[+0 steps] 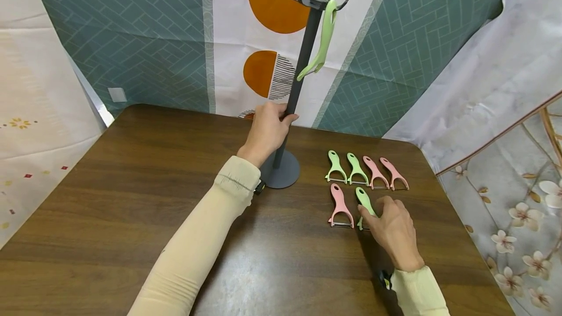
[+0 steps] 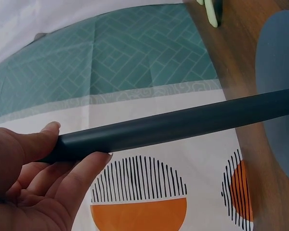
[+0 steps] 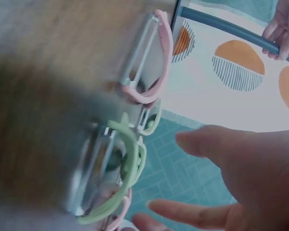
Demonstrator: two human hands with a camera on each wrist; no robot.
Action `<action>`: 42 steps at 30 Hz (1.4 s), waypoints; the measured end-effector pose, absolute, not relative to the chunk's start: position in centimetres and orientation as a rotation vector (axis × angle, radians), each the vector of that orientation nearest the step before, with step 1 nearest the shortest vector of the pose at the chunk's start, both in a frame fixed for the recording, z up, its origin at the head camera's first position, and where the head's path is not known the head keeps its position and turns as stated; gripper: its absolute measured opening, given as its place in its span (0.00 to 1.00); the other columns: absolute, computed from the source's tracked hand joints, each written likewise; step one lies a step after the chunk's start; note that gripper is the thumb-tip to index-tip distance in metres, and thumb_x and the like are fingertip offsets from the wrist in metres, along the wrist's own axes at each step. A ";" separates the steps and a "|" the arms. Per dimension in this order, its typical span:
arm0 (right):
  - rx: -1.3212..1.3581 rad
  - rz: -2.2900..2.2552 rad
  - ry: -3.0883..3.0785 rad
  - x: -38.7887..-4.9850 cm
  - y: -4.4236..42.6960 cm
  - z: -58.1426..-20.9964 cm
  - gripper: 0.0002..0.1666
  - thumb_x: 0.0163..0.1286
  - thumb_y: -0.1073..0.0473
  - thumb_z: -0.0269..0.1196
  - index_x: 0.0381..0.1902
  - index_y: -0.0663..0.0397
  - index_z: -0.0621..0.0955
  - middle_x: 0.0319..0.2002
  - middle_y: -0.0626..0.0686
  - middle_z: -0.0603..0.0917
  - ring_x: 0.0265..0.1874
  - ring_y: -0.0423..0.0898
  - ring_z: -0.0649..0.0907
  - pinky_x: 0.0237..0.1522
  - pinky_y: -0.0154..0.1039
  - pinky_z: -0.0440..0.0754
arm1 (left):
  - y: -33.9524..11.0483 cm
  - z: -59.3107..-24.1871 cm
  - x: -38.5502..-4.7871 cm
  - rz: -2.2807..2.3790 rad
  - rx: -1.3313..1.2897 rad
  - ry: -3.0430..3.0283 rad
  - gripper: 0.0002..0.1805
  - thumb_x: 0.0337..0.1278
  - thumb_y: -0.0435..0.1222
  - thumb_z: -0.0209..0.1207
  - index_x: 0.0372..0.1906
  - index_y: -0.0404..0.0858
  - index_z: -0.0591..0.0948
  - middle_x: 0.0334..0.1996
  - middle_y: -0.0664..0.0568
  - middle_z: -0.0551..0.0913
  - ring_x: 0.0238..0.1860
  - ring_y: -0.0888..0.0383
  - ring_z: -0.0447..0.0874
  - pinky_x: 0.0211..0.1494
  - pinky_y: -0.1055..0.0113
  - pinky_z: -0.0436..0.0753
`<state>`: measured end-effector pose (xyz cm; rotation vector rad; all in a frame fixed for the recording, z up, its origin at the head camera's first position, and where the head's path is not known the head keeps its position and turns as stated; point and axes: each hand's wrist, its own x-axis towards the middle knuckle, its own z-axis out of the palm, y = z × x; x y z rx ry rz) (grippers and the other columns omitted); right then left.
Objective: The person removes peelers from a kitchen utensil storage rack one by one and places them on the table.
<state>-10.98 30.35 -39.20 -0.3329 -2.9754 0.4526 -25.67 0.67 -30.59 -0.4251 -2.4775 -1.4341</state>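
My left hand (image 1: 268, 128) grips the dark grey pole (image 1: 303, 52) of a hook stand, thumb and fingers around it; the left wrist view shows the pole (image 2: 173, 126) between them. From one of the top hooks hangs a green Y-shaped peeler (image 1: 326, 38). Just above another green peeler (image 1: 364, 199) on the table hovers my right hand (image 1: 392, 226). In the right wrist view the thumb and fingers of that hand (image 3: 250, 178) are spread apart, with a gap to the green peeler (image 3: 130, 149). Left of it lies a pink peeler (image 1: 339, 204).
Behind them is a row of two green peelers (image 1: 335, 166) and two pink peelers (image 1: 375, 172). The stand's round base (image 1: 285, 172) rests on the brown wooden table (image 1: 131, 194). Patterned cloth (image 1: 149, 38) hangs behind the table, with a floral cloth (image 1: 518, 213) at the right.
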 end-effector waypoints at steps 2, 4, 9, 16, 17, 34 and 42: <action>-0.324 0.474 -2.910 -11.2 30.1 -39.0 0.33 0.69 0.42 0.66 0.55 0.68 0.80 0.47 0.70 0.81 0.46 0.70 0.81 0.46 0.65 0.77 | 0.7 -30.6 -25.7 -1.431 -0.425 -2.478 0.10 0.68 0.39 0.65 0.43 0.35 0.89 0.34 0.47 0.90 0.31 0.53 0.80 0.36 0.63 0.77; -0.310 0.495 -2.835 -11.5 29.8 -38.8 0.30 0.70 0.45 0.65 0.54 0.67 0.80 0.46 0.69 0.81 0.46 0.68 0.81 0.46 0.64 0.77 | 0.6 -30.6 -25.6 -1.433 -0.423 -2.477 0.10 0.68 0.39 0.65 0.43 0.35 0.89 0.34 0.47 0.90 0.31 0.53 0.80 0.36 0.63 0.77; -0.249 0.560 -2.661 -12.4 28.7 -38.4 0.23 0.70 0.49 0.65 0.49 0.64 0.82 0.42 0.64 0.82 0.43 0.62 0.81 0.45 0.60 0.76 | 0.6 -30.5 -25.6 -1.437 -0.415 -2.477 0.10 0.68 0.39 0.64 0.43 0.35 0.89 0.33 0.47 0.90 0.30 0.53 0.79 0.35 0.64 0.76; -0.142 0.652 -2.500 -13.3 27.3 -37.2 0.17 0.70 0.54 0.65 0.45 0.63 0.82 0.39 0.61 0.84 0.41 0.58 0.83 0.46 0.55 0.77 | 0.6 -30.7 -25.6 -1.424 -0.408 -2.484 0.11 0.68 0.40 0.64 0.45 0.36 0.89 0.35 0.46 0.90 0.31 0.53 0.81 0.36 0.63 0.77; -0.129 0.660 -2.484 -13.4 27.1 -37.0 0.16 0.69 0.54 0.65 0.45 0.63 0.82 0.39 0.61 0.84 0.40 0.58 0.83 0.46 0.54 0.77 | 0.6 -30.7 -25.6 -1.423 -0.408 -2.484 0.11 0.68 0.40 0.64 0.45 0.36 0.89 0.35 0.46 0.90 0.31 0.52 0.81 0.36 0.63 0.77; -0.005 0.774 -2.378 -15.4 24.7 -35.3 0.12 0.70 0.57 0.64 0.44 0.61 0.83 0.37 0.59 0.84 0.38 0.50 0.82 0.38 0.24 0.72 | 0.7 -30.8 -25.7 -1.412 -0.400 -2.477 0.10 0.68 0.40 0.64 0.43 0.37 0.89 0.33 0.47 0.89 0.31 0.52 0.80 0.35 0.62 0.76; 0.024 0.822 -2.356 -15.8 24.1 -34.7 0.12 0.70 0.57 0.64 0.44 0.61 0.83 0.38 0.60 0.83 0.39 0.52 0.82 0.40 0.23 0.72 | 0.7 -30.8 -25.7 -1.399 -0.399 -2.479 0.11 0.68 0.41 0.64 0.43 0.37 0.89 0.33 0.48 0.90 0.31 0.53 0.80 0.35 0.62 0.76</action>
